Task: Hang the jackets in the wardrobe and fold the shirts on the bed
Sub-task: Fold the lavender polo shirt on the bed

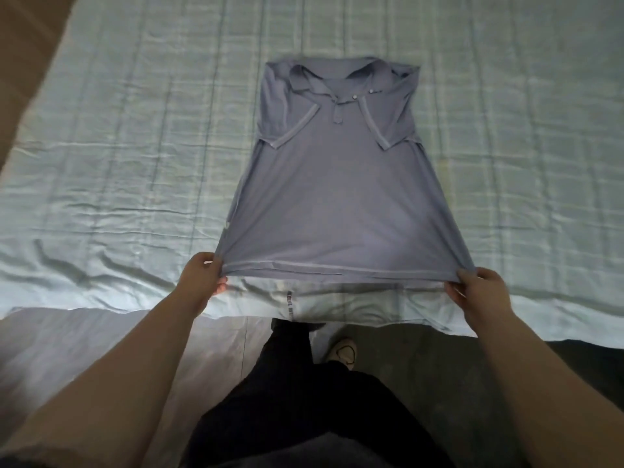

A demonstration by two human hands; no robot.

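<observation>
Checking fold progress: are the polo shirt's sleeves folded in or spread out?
Folded in: both sleeves lie over the shirt chest, cuffs toward the placket. Body lies full length; left hand and right hand pinch its hem.

Dim, cool, bluish light falls evenly over the bed (101, 163), with a pale sheen along its creases at left. The polo shirt (337, 197) reads slightly soft, its far edge blurred. Wide-angle distortion bows the frame's edges, and the dark trousers (304, 400) at bottom lose all detail.
</observation>
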